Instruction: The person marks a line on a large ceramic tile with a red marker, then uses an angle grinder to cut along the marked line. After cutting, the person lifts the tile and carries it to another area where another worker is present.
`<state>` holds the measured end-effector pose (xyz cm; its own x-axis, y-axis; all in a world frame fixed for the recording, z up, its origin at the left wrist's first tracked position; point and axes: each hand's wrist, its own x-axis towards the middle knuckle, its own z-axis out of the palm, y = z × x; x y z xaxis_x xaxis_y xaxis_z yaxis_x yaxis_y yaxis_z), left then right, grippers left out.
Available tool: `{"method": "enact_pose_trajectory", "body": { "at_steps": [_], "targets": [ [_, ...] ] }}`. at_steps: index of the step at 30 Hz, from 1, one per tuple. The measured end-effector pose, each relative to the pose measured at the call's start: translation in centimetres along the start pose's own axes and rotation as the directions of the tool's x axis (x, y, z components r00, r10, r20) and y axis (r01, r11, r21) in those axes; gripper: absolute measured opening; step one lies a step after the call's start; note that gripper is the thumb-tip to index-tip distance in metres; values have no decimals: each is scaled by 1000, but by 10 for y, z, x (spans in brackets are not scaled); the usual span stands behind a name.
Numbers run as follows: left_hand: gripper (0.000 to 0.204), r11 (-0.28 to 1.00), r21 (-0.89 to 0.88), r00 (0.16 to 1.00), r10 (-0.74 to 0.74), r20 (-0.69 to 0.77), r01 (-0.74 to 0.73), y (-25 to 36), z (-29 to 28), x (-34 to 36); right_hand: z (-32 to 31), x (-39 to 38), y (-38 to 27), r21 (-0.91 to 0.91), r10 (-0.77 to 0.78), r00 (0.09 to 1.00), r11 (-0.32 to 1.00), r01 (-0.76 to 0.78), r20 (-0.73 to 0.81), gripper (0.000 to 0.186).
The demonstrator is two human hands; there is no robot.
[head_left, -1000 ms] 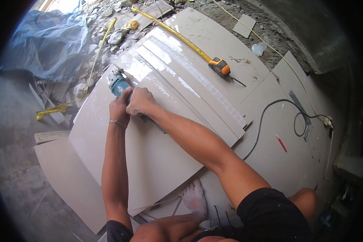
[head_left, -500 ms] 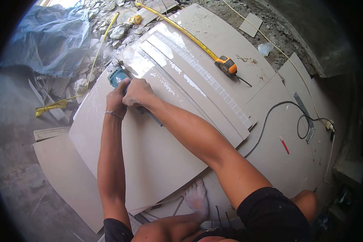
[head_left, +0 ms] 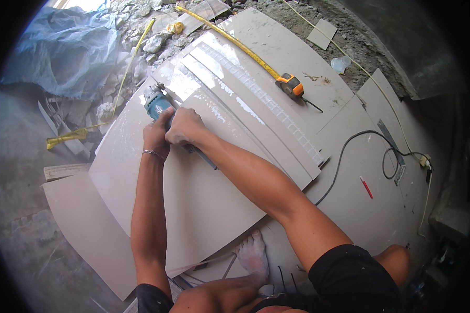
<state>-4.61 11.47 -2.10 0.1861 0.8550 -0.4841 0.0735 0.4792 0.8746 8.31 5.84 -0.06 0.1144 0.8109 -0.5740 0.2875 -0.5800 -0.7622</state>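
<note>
Both of my hands hold a teal angle grinder over a large beige tile. My left hand is wrapped round the body from the left side. Beside it my right hand grips the rear of the body, its fingers curled. The grinder's metal head and disc are near the tile's far left edge; whether the disc touches the tile I cannot make out. Pale dust hangs round the head. Narrow tile strips lie to the right of the grinder, dusted white.
An orange and black tape measure lies drawn out on the far tiles. A dark power cord runs right to a plug. A red pencil and a metal square lie at right. Rubble and a blue sheet are at far left.
The grinder and both my hands have shifted slightly right and toward me. My grip stays the same.
</note>
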Motion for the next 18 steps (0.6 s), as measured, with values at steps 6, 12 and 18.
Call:
{"method": "enact_pose_trajectory", "body": {
  "at_steps": [6,12,18],
  "targets": [
    [46,1000,-6,1000,-12,-2,12,-4,5,-14,1,-11,7,4,9,1000,1000,-9,-11,51],
    [46,1000,18,1000,-5,-16,5,-9,10,-28,2,-21,16,12,1,1000,1000,-1,-20,53],
    [45,1000,28,1000,-14,-11,14,-13,13,-40,5,-31,26,8,-27,998,1000,27,-56,49]
  ]
}}
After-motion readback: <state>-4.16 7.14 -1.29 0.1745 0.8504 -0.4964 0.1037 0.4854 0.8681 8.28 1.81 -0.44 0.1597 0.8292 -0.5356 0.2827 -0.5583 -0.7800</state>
